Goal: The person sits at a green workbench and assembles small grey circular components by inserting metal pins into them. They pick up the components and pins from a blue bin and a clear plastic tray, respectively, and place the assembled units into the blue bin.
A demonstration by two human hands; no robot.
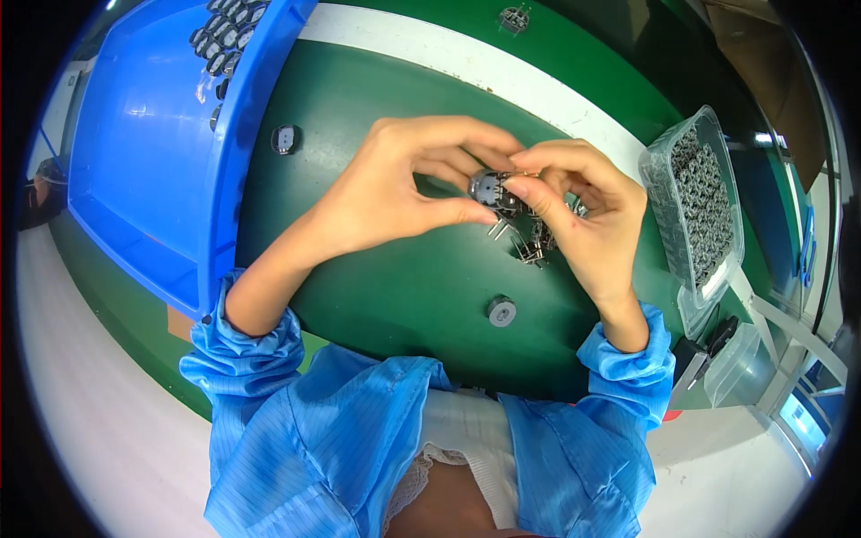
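Note:
My left hand (pixel 404 184) and my right hand (pixel 587 211) meet over the green table mat (pixel 404 287), both pinching one small round grey part (pixel 489 190) with thin metal pins sticking down. The left thumb and forefinger grip its left side. Fingertips of the right hand press on its right side. Several more small metal-pinned parts (pixel 535 244) sit in or just under my right palm; whether they rest on the mat I cannot tell.
A big blue bin (pixel 143 161) with several round parts stands at the left. A clear plastic tray (pixel 700 206) full of small metal parts stands at the right. Loose round parts lie on the mat (pixel 501 311) (pixel 284 138) (pixel 513 18). Black tool (pixel 717 339) at the right edge.

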